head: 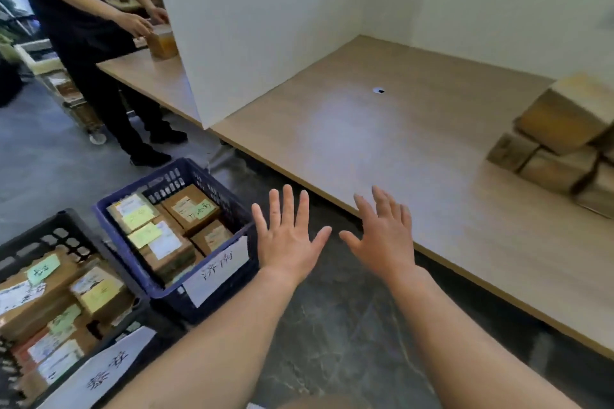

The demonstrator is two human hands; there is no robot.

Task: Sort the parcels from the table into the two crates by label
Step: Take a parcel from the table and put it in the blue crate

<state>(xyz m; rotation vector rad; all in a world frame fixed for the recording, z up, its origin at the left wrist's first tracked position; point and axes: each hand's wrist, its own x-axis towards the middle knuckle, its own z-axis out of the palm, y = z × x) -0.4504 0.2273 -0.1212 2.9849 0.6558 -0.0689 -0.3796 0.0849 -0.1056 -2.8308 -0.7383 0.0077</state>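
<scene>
Both my hands are held out in front of me, palms down, and neither holds anything. My left hand (287, 237) has its fingers straight and spread wide, with the thumb out to the right. It hangs above the dark floor (332, 325), just beside the right corner of the blue crate (159, 292). My right hand (382, 237) also has its fingers straight and spread. Its fingertips reach the near edge of the table (382, 143).

Unsorted parcels (564, 143) lie stacked on the table at the far right, well apart from both hands. They are brown boxes, blurred in this view.

The blue crate stands on the floor to my left and holds brown boxes (166, 229) with white and yellow-green labels. A white paper sign (219, 271) with handwritten characters hangs on its near wall. The black crate (40, 242) stands just beside it, nearer to me, and holds more labelled boxes (50, 292). It bears its own paper sign (106, 368).

A white divider (259, 33) stands upright across the table. Beyond it, another person (83, 10) in dark clothes touches a box.
</scene>
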